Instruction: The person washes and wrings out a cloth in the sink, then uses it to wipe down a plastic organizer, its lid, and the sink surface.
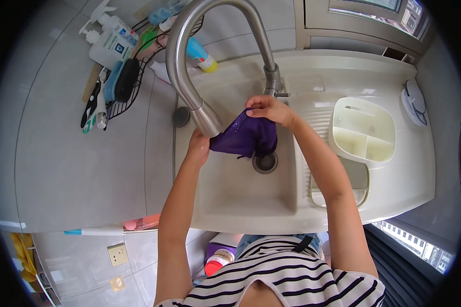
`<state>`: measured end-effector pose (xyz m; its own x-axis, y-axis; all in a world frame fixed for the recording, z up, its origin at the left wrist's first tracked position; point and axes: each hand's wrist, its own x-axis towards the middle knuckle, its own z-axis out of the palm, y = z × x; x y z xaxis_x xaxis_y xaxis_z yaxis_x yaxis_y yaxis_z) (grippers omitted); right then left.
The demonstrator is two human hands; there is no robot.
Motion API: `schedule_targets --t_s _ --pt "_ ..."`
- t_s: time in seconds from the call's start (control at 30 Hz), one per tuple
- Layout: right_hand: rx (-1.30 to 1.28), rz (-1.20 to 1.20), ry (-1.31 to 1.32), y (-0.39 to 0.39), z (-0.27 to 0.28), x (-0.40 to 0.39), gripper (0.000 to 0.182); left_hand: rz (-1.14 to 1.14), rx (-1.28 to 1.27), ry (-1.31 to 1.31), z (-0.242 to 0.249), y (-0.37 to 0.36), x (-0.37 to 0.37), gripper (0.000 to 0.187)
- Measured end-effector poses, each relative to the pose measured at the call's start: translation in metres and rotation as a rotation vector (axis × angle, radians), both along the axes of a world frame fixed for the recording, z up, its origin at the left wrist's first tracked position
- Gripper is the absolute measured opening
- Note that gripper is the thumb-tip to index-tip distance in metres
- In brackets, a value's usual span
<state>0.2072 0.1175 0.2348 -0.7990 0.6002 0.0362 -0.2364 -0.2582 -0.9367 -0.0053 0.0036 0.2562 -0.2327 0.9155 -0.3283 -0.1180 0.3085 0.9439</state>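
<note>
While under the faucet [200, 61], both hands' closed grip stretches a purple cloth [246, 137].

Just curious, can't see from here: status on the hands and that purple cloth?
Left hand and right hand both gripping purple cloth. Cloth spread under faucet spout, above sink drain. Nothing in the way.

The cloth [246, 135] hangs in the sink [241, 189], above the drain [265, 162] and under the faucet spout [206, 118]. A divided caddy [362, 130] sits on the sink's right ledge. A wire rack [133, 77] holding 2 pump bottles [110, 41] stands at the far-left corner.
</note>
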Motion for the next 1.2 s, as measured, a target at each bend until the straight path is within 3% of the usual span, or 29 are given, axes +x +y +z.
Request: schedule_targets --t_s 0.23,0.5,0.7,0.77,0.8,0.87,0.9,1.0,1.07,1.1,1.17,1.2 --pt "0.134 0.132 -0.105 0.001 -0.002 0.024 0.012 0.002 0.045 -0.097 0.004 -0.003 0.001 0.018" --pt "0.223 0.082 -0.19 -0.006 0.001 0.026 0.015 -0.028 0.035 -0.032 0.02 -0.017 0.003 0.023" --pt "0.401 0.057 -0.147 -0.016 0.043 -0.01 0.014 -0.413 -0.171 0.391 0.051 -0.031 -0.026 0.026" --pt "0.517 0.05 -0.196 -0.013 0.047 -0.024 0.023 -0.222 -0.038 0.146 0.054 -0.037 -0.044 0.021" --pt "0.516 0.05 -0.194 -0.014 0.047 -0.03 0.023 -0.222 -0.039 0.147 0.055 -0.039 -0.045 0.021" --pt "0.636 0.029 -0.359 -0.02 0.05 -0.04 0.03 -0.144 0.167 -0.196 0.058 -0.041 -0.043 0.021" --pt "0.635 0.028 -0.358 -0.025 0.054 -0.045 0.03 -0.144 0.166 -0.195 0.053 -0.041 -0.043 0.021" --pt "0.481 0.169 -0.334 -0.039 0.053 -0.06 0.038 -0.113 -0.004 -0.137 0.035 -0.041 -0.027 0.026" --pt "0.427 0.15 -0.21 -0.044 0.046 -0.071 0.049 -0.327 -0.051 0.411 0.039 -0.039 -0.008 0.03" --pt "0.424 0.15 -0.211 -0.044 0.05 -0.07 0.049 -0.416 -0.135 0.49 0.043 -0.036 -0.015 0.039" --pt "0.496 0.163 -0.49 -0.043 0.062 -0.062 0.05 -0.389 -0.159 0.545 0.057 -0.038 -0.016 0.033" --pt "0.495 0.162 -0.491 -0.036 0.057 -0.062 0.05 -0.356 -0.177 0.605 0.064 -0.039 -0.018 0.028"
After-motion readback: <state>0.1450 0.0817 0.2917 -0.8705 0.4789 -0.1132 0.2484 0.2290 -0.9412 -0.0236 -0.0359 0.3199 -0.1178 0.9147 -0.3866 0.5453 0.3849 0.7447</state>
